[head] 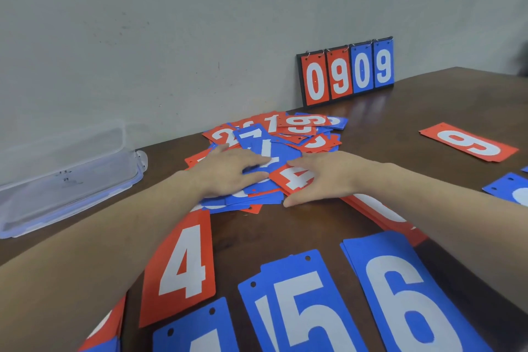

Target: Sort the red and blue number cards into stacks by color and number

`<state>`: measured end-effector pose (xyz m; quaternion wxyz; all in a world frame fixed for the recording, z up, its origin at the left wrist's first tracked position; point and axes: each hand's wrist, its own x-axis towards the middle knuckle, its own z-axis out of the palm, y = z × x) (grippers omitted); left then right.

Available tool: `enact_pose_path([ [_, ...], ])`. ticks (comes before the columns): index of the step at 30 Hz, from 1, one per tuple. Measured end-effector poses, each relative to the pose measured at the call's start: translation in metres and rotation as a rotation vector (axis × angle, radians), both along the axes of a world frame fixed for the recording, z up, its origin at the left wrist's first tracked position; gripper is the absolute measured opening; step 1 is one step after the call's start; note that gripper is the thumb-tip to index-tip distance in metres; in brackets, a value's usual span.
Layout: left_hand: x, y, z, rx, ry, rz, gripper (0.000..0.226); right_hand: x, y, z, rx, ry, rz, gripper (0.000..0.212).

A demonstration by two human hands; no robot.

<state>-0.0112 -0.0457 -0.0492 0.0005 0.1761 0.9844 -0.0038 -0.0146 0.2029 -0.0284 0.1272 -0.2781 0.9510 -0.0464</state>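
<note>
A loose pile of red and blue number cards (297,128) lies mid-table. My left hand (228,170) rests flat on blue cards at the pile's near side, fingers spread. My right hand (320,177) lies beside it, fingers on a red 4 card (295,177), thumb on the table. Sorted cards lie nearer me: a red 4 (183,263), a blue 5 stack (303,300), a blue 6 stack (405,294), a blue card (197,331) at the bottom edge. A red stack (380,213) shows under my right forearm. A red 9 (468,141) lies far right.
A flip scoreboard (347,71) reading 0909 leans on the wall at the back. A clear plastic box (57,180) sits at the left table edge. Another blue card (511,187) lies at the right edge. Bare brown table (285,231) shows between pile and sorted cards.
</note>
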Motion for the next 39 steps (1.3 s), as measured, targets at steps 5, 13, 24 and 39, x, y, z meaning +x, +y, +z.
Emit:
enact_pose_path([
  [5, 0.010, -0.026, 0.000, -0.120, 0.049, 0.011, 0.058, 0.008, -0.005, -0.003, -0.108, 0.034, -0.017, 0.066],
  [13, 0.041, -0.053, 0.009, -0.272, 0.261, -0.114, 0.052, 0.022, -0.022, -0.003, -0.277, 0.199, 0.151, 0.023],
  [24, 0.114, -0.084, 0.008, 0.339, 0.516, 0.355, 0.021, 0.045, -0.031, -0.003, -0.612, 0.708, 0.187, 0.029],
  [39, 0.191, -0.096, 0.022, 1.262, 0.284, 0.553, 0.011, 0.091, -0.058, 0.021, -0.713, 0.089, -0.071, 0.044],
])
